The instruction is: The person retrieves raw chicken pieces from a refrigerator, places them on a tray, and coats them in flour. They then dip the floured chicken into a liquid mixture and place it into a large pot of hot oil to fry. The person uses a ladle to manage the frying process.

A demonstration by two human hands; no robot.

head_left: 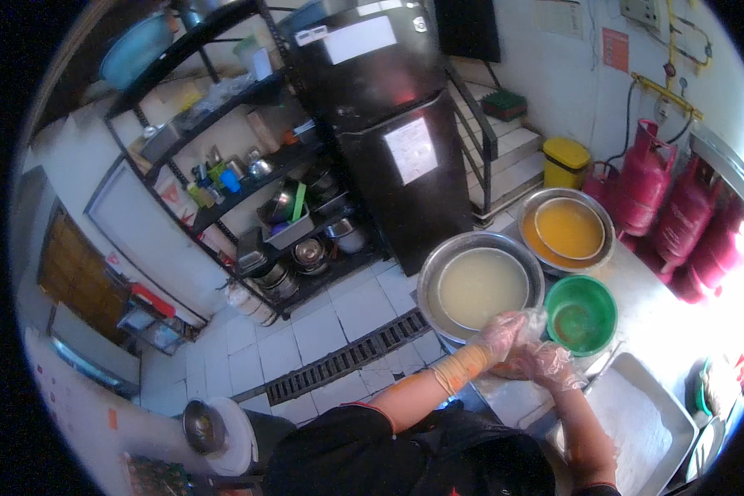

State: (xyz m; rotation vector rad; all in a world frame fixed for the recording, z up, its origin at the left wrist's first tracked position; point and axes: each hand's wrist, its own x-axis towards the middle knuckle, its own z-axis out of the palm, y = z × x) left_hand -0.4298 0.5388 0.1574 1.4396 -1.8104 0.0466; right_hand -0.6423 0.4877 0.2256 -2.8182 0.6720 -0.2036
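My left hand [502,334], in a clear plastic glove with a yellowish band at the wrist, is closed at the near edge of a metal bowl [479,289] of pale cloudy liquid. Loose clear plastic shows by its fingers. Just to the right and nearer me, my right hand [551,364], gloved the same way, has its fingers curled in. What either hand holds, if anything, I cannot make out. A green plastic bowl [583,314] with a little brownish residue stands beyond my right hand. Farther back is a metal bowl [569,229] of orange-yellow liquid.
A large metal tray [636,413] dusted with white lies right of my right forearm. Pink gas cylinders [646,178] and a yellow bin [565,161] stand beyond the counter. A dark fridge [401,157], loaded shelves [281,157] and a floor drain grate [347,360] are at left.
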